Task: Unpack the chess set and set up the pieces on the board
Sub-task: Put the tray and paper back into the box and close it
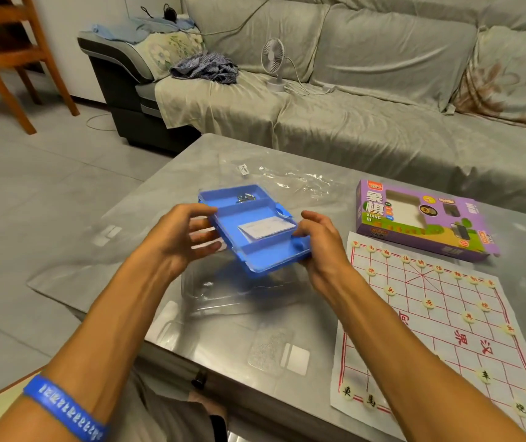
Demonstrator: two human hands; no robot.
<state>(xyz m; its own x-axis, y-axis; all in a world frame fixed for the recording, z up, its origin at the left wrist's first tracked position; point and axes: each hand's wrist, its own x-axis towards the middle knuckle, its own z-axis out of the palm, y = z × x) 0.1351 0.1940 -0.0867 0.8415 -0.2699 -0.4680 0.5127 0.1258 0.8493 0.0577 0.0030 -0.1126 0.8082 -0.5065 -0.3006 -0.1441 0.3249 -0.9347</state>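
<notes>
Chess board [440, 327], a paper sheet with red grid lines and red characters, lies on the grey table [191, 173] at the right with round pale pieces [390, 290] on it. Behind it sits a purple box [421, 221] printed "XIANG QI". Left hand [175, 237] and right hand [322, 247] grip a blue tray [255, 231] by its sides above the table, fingers curled round its edges; a white card [263, 229] lies inside.

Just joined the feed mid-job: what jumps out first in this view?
The blue plastic tray, held above the grey table by the left hand and right hand, with a white card in its middle compartment. To the right lies the paper xiangqi board with many pieces already placed, and beyond it the purple box.
</notes>
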